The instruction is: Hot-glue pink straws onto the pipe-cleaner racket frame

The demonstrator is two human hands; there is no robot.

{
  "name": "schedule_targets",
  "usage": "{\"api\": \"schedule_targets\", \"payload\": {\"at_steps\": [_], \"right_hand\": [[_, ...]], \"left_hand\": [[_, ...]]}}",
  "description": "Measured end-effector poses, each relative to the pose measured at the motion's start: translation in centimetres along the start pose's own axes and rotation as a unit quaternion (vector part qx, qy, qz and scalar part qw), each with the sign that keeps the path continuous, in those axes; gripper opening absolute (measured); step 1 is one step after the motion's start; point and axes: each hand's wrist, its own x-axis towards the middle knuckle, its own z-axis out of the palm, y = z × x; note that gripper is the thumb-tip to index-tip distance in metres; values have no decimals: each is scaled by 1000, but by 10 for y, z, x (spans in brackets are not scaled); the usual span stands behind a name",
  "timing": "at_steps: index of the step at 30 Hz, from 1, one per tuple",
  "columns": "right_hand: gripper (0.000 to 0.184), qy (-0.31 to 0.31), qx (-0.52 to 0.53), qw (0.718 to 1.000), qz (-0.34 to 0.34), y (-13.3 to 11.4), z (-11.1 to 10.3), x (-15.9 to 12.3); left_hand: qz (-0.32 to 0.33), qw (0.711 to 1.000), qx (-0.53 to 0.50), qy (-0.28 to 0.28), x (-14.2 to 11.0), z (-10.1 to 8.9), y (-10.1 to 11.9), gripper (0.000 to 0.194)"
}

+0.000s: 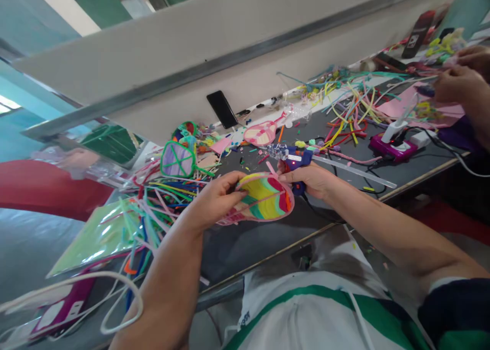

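Observation:
My left hand point(224, 194) grips the left edge of a rounded, flat pipe-cleaner piece point(264, 199), fingers curled around it. The piece has a pink outline and wavy bands of yellow, teal and crimson. On its upper right edge, the thumb and fingers of my right hand point(308, 180) are closed near a short pink strip point(271, 168). Directly behind that hand is a blue glue gun point(302, 157) with a clear glue stick point(358, 172) extending to the right. Whether the right hand also holds the gun is hidden.
Pipe cleaners point(163, 192) pile up at left beside a purple-and-green piece point(178, 159). A pink piece point(260, 133) and a leaning phone point(222, 109) are farther back. A magenta power strip point(394, 147) with cables sits at right, near another person's hands point(461, 84).

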Motion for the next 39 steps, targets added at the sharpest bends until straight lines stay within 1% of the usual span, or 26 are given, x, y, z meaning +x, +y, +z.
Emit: {"api": "schedule_targets", "payload": {"at_steps": [3,7,10,13,16,19,22,28,35,39], "right_hand": [[30,-11,-4,1000,19,-1,-4,14],[30,-12,2,999,40,0,-8,31],[32,-8,7,999,48,2,-11,37],[30,-14,6,999,47,3,-13,39],[29,-20,7,999,48,4,-14,39],[30,-17,4,998,56,5,-13,39],[32,-18,-3,998,52,5,-11,37],[32,-30,-30,999,27,4,-7,32],[33,-40,-50,998,27,1,-3,26],[36,-32,-49,998,36,-2,2,25]], "left_hand": [[-10,1000,-7,1,8,-3,0,21],[-16,1000,-6,-18,16,-5,-3,21],[-20,999,-32,-32,19,-7,-5,24],[-30,994,-87,-53,23,-8,-6,32],[-36,980,-180,-73,27,-10,-5,42],[-35,967,-234,-91,31,-9,-3,43],[-35,968,-228,-97,32,-6,-1,42],[-9,979,-197,-48,29,0,3,36],[41,986,-156,-41,28,-1,5,31],[60,988,-140,-21,29,1,9,27]]}}
